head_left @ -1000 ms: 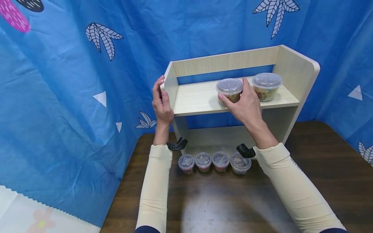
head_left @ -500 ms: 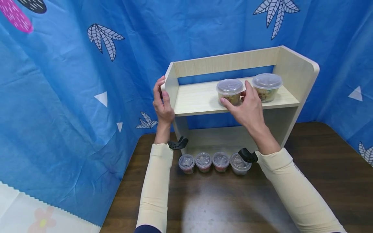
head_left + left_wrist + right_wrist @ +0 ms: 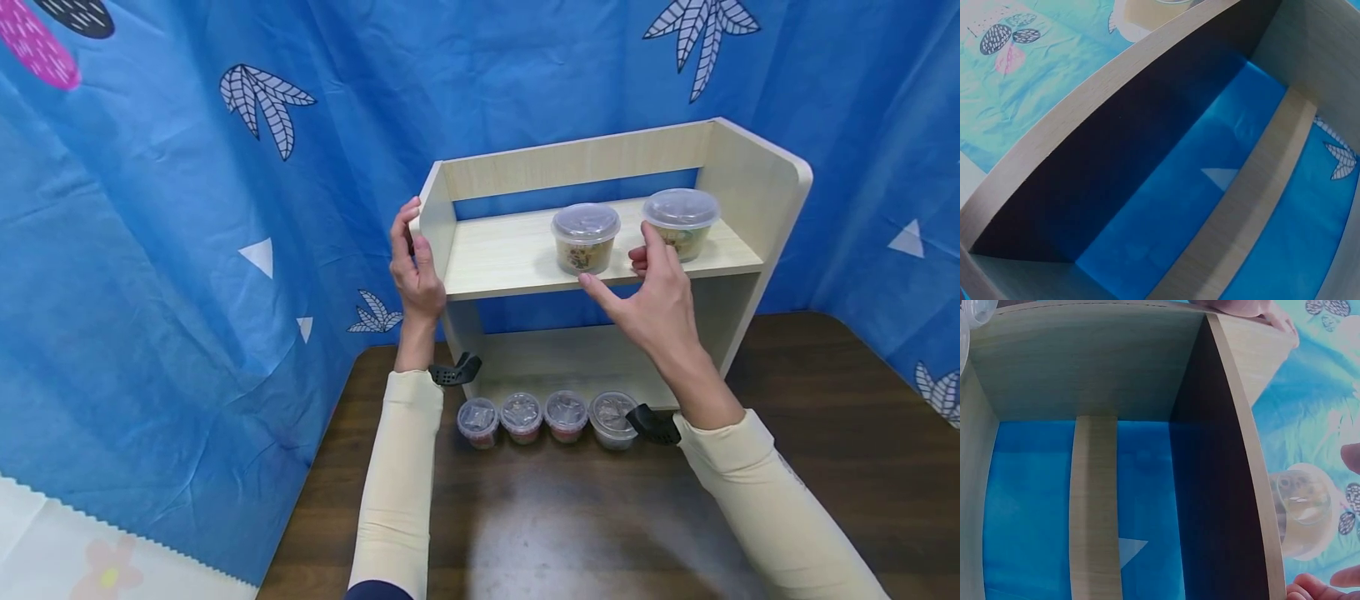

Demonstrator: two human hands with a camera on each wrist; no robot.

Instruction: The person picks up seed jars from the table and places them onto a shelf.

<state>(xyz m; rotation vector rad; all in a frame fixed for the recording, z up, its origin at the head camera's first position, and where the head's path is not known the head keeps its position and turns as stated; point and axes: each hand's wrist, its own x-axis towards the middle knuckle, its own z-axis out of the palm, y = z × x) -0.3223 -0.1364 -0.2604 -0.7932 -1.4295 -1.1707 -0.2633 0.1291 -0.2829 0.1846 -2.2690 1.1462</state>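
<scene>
A light wooden two-tier shelf (image 3: pixel 592 137) stands on the table in the head view. My left hand (image 3: pixel 417 275) grips the front edge of its left side panel. On the upper board sits a round lidded plastic tub (image 3: pixel 585 242) with brownish food inside; it also shows beyond the board in the right wrist view (image 3: pixel 1302 506). A second, similar tub (image 3: pixel 682 212) stands to its right, partly covered by my fingers. Just in front of the board, my right hand (image 3: pixel 660 304) is spread, thumb and fingers apart, holding nothing. The gap from its thumb to the first tub is small.
Several small lidded cups (image 3: pixel 477 422) stand in a row on the dark wooden table (image 3: pixel 555 517), before the shelf's lower board (image 3: pixel 570 358). A blue patterned curtain (image 3: pixel 525 75) hangs behind and to the left.
My right hand has let go of the left tub and drawn back toward me and to the right. That tub stays on the upper board. My left hand keeps its place.
</scene>
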